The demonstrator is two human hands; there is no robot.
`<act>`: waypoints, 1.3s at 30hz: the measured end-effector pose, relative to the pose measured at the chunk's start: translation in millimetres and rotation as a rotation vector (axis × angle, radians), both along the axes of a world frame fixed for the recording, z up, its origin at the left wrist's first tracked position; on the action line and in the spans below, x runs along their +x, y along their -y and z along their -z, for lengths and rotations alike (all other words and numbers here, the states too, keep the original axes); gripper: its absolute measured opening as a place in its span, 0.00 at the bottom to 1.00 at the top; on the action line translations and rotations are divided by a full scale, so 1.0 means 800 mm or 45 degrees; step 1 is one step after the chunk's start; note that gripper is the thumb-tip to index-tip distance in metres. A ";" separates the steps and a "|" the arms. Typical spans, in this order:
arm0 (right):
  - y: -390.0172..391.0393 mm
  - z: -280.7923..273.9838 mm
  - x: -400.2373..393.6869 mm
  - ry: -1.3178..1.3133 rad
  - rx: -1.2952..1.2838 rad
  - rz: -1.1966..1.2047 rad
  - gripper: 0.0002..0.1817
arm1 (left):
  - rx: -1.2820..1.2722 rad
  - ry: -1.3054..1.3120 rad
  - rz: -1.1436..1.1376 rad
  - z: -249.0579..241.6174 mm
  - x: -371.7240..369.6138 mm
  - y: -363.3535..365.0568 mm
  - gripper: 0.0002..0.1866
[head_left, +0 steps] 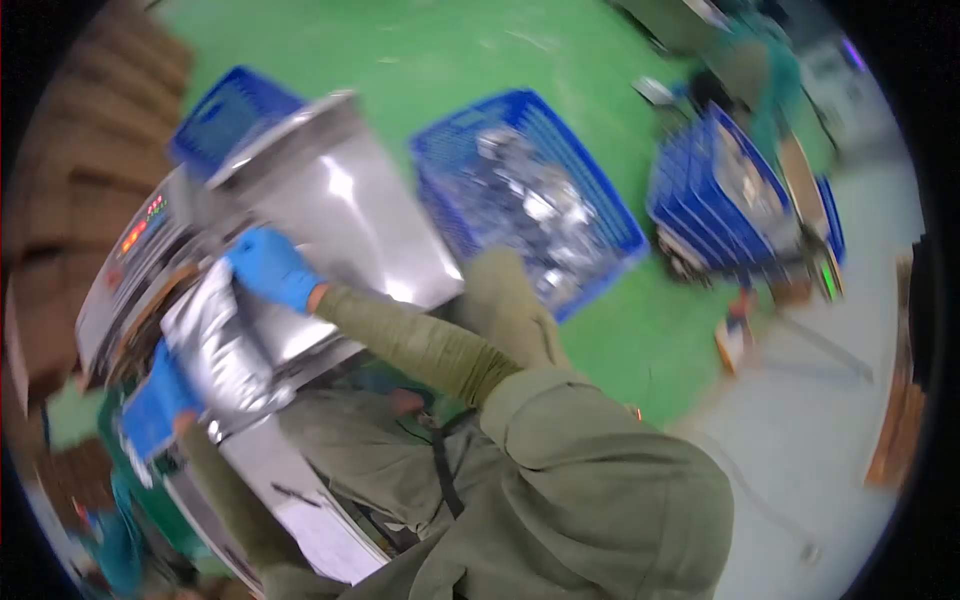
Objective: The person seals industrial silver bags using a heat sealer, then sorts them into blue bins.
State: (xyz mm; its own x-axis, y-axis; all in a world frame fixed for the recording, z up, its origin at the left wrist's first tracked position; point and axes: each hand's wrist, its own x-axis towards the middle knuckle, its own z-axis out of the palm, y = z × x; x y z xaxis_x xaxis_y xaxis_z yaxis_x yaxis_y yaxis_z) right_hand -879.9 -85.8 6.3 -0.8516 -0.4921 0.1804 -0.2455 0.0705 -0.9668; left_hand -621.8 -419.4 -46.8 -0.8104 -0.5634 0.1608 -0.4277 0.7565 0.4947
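A shiny silver foil bag (222, 345) stretches between my two blue-gloved hands, at the front of a machine with lit red digits (138, 232). My right hand (272, 268) is closed on the bag's upper edge, beside the bare metal tray (345, 205). Lower left, my left hand (172, 385) grips the opposite side of the bag; its fingertips are partly hidden and blurred. The bag's far edge lies against the front of the machine.
A blue basket (455, 115) of silver packets stands on the green floor, another blue basket (215, 120) behind the tray. Cardboard boxes (110, 110) are stacked at left. A paper and pen (300, 495) lie near my lap. A co-worker (760, 80) bends near stacked blue baskets (690, 195).
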 end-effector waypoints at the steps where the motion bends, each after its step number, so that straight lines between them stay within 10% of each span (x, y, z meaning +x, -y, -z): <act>1: -0.069 -0.035 0.003 0.146 0.040 0.118 0.14 | 0.096 -0.116 0.018 -0.007 0.025 0.006 0.20; 5: -0.349 0.089 -0.069 0.345 0.207 0.602 0.16 | 0.445 -0.438 -0.739 -0.098 0.077 -0.190 0.28; 7: -0.524 0.221 -0.080 -0.166 1.259 0.658 0.15 | 0.124 -0.373 -0.880 -0.105 0.111 -0.256 0.28; 9: -0.607 0.297 -0.051 0.300 1.940 0.288 0.20 | 0.002 -0.315 -0.916 -0.066 0.191 -0.252 0.28; 14: -0.623 0.500 -0.008 0.393 2.106 0.288 0.19 | -0.003 -0.233 -1.013 -0.056 0.193 -0.329 0.25; 17: -0.634 0.617 -0.030 0.430 1.637 0.364 0.20 | -0.003 -0.362 -0.929 -0.060 0.183 -0.338 0.22; 22: -0.639 0.349 -0.065 0.042 1.282 0.814 0.20 | -0.148 -0.486 -0.733 -0.085 0.132 -0.424 0.15; 28: -0.524 -0.067 -0.079 -0.206 0.764 0.317 0.20 | 0.310 -0.391 0.082 -0.110 -0.057 -0.581 0.20; 32: -0.428 -0.297 -0.051 -0.460 0.861 -0.213 0.21 | -0.072 -0.551 0.487 -0.165 -0.189 -0.607 0.39; 39: -0.255 -0.389 -0.035 -0.542 0.543 -0.853 0.17 | 0.828 -0.614 0.511 -0.185 -0.192 -0.471 0.38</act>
